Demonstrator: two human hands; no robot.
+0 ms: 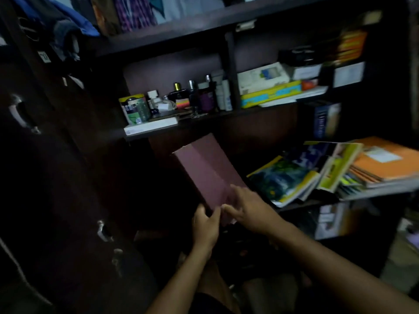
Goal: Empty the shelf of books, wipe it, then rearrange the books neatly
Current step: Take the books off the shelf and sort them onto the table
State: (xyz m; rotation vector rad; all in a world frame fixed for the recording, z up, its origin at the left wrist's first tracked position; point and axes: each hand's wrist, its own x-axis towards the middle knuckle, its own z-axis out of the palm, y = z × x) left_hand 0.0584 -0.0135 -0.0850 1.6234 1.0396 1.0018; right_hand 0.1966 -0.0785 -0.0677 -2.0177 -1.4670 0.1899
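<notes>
Left hand (205, 225): grips the lower left corner of the mauve book (209, 171), thumb over its front cover, fingers behind.
Right hand (246, 210): fingers curled over the book's lower right edge, thumb pointing toward the left hand; the two hands almost meet at the bottom.
Mauve book: held up in front of the dark lower shelf opening, tilted with its top leaning left (plain cover, no lettering readable).
Book pile (340, 171): to the right on a lower shelf (301, 203), slumped and overlapping; a green-and-blue covered one in front, orange notebooks (385, 162) stacked at the far right.
Middle shelf (204, 120): bottles and jars (181, 98) crowded left of a divider; flat boxes (269, 87) piled right of it.
Upper shelf: folded clothes (136, 12), blurred.
Left side: dark cupboard door with a pale handle (19, 113).
</notes>
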